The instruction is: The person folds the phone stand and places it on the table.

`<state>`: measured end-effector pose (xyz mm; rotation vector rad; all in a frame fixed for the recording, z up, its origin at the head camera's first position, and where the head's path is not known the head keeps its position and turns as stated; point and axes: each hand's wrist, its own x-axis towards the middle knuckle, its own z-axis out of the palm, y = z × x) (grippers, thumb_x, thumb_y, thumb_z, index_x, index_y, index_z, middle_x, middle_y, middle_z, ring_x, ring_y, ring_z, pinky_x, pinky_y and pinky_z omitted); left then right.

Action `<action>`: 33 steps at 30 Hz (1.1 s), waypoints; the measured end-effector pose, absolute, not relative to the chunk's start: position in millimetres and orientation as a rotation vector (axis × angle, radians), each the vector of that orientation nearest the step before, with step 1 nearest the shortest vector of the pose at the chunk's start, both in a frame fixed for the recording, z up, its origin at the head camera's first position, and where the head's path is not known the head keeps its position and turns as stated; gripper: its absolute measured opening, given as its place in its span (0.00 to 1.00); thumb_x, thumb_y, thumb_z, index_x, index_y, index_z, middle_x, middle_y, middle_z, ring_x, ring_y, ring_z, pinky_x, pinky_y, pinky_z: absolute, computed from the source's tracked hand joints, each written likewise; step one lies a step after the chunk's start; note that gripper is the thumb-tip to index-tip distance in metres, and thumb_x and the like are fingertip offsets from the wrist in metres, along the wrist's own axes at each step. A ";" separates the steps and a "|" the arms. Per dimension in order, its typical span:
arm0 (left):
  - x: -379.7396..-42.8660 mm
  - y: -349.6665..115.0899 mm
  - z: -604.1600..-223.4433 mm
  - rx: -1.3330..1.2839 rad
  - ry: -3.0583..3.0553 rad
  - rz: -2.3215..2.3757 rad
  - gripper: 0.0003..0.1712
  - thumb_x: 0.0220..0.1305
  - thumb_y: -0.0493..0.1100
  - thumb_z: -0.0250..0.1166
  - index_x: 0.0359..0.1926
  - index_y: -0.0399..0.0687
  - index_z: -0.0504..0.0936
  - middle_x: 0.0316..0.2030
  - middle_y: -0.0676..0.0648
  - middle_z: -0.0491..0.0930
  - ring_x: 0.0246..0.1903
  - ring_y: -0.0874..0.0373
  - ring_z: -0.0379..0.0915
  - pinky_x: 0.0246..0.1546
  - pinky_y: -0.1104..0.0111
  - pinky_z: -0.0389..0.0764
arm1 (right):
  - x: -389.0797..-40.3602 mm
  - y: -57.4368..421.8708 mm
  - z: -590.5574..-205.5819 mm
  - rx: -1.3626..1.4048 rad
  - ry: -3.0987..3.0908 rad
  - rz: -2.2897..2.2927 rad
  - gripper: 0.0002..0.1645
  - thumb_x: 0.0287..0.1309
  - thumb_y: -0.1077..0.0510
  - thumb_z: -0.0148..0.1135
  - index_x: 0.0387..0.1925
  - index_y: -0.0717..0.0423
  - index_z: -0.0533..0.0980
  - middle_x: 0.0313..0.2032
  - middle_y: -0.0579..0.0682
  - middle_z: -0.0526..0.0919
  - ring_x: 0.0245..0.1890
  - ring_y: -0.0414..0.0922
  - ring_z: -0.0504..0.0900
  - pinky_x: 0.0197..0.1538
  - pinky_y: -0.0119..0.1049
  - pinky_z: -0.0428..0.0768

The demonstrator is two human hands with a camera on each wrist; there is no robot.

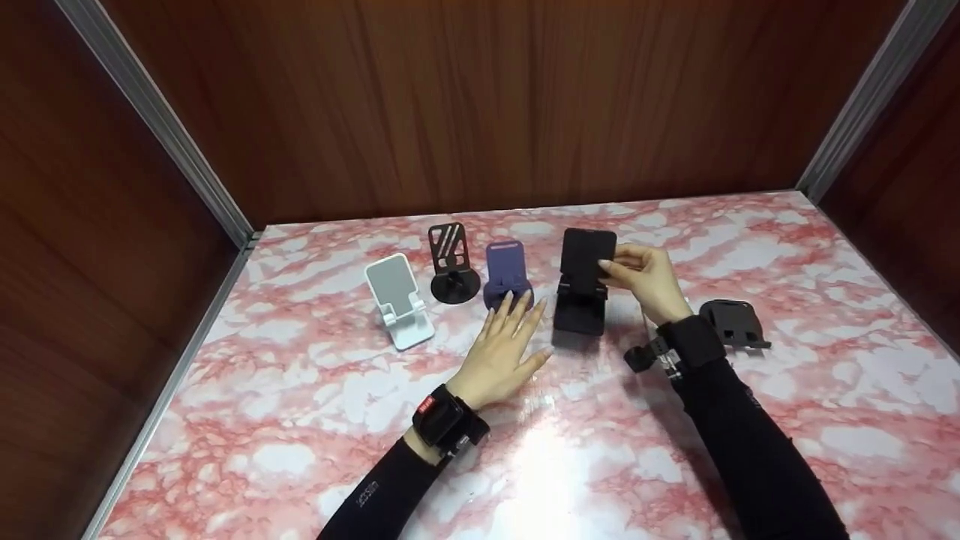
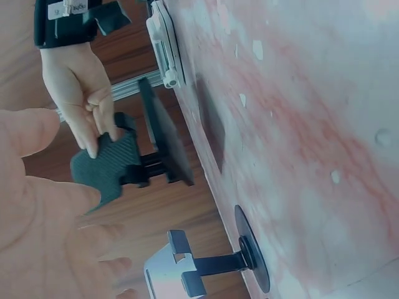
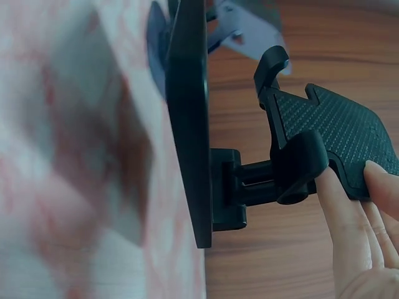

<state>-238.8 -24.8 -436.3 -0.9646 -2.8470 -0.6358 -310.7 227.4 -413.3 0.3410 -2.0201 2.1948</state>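
My right hand (image 1: 643, 281) pinches the back plate of a black phone stand (image 1: 589, 259) by its right edge, thumb in front. In the right wrist view the stand's flat base (image 3: 190, 124) hangs above the table, its shadow on the marbled top. My left hand (image 1: 499, 356) is spread with fingers straight, in front of a purple phone stand (image 1: 506, 262). The fingertips overlap the purple stand's round base in the head view; contact cannot be told. The left wrist view shows the left palm (image 2: 50, 230) holding nothing, with the black stand (image 2: 115, 159) beyond it.
Left of the purple stand are a black slotted stand (image 1: 450, 251) on a round base and a white stand (image 1: 396, 289). A dark folded stand (image 1: 735, 322) lies beyond the right wrist. A white folded object (image 2: 165, 43) lies near the right forearm. Wooden panels (image 1: 480, 105) enclose the table.
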 end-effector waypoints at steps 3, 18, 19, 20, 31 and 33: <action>-240.8 -26.1 -435.2 -0.958 -2.839 -0.713 0.38 0.75 0.56 0.47 0.77 0.47 0.46 0.75 0.40 0.41 0.73 0.42 0.31 0.71 0.48 0.40 | -306.8 226.5 -407.6 0.383 -1.967 2.227 0.14 0.59 0.75 0.60 0.45 0.83 0.72 0.32 0.53 0.86 0.34 0.44 0.86 0.43 0.39 0.84; -248.7 -29.8 -433.8 -0.859 -2.794 -1.568 0.37 0.77 0.52 0.43 0.76 0.41 0.42 0.74 0.38 0.47 0.72 0.46 0.41 0.72 0.55 0.45 | -285.1 217.2 -392.2 0.481 -1.917 2.226 0.13 0.58 0.73 0.62 0.45 0.78 0.76 0.33 0.54 0.86 0.35 0.46 0.85 0.44 0.41 0.84; -248.9 -29.5 -433.5 -0.834 -2.782 -1.651 0.36 0.78 0.51 0.42 0.76 0.41 0.42 0.73 0.38 0.48 0.72 0.46 0.43 0.72 0.56 0.45 | -283.7 216.3 -391.5 0.486 -1.920 2.225 0.13 0.58 0.73 0.62 0.45 0.78 0.76 0.33 0.54 0.86 0.35 0.46 0.85 0.44 0.42 0.84; -249.0 -29.1 -433.3 -0.815 -2.764 -1.740 0.35 0.78 0.51 0.41 0.76 0.41 0.42 0.73 0.38 0.48 0.71 0.45 0.45 0.72 0.57 0.46 | -282.6 215.5 -391.0 0.491 -1.923 2.224 0.13 0.58 0.73 0.63 0.45 0.78 0.76 0.34 0.54 0.86 0.35 0.46 0.85 0.44 0.42 0.84; -252.0 -24.5 -434.9 -0.565 -2.233 -2.823 0.38 0.77 0.56 0.23 0.74 0.33 0.40 0.73 0.30 0.43 0.72 0.40 0.40 0.72 0.57 0.48 | -273.3 206.2 -389.2 0.504 -1.955 2.177 0.14 0.59 0.72 0.63 0.45 0.77 0.76 0.34 0.55 0.86 0.35 0.46 0.85 0.44 0.41 0.84; -253.1 -24.0 -436.8 -0.502 -2.146 -2.912 0.39 0.77 0.57 0.22 0.74 0.32 0.42 0.72 0.29 0.43 0.72 0.38 0.40 0.71 0.57 0.49 | -271.9 204.1 -388.7 0.506 -1.950 2.182 0.13 0.58 0.72 0.62 0.45 0.77 0.77 0.35 0.56 0.86 0.35 0.47 0.86 0.43 0.41 0.84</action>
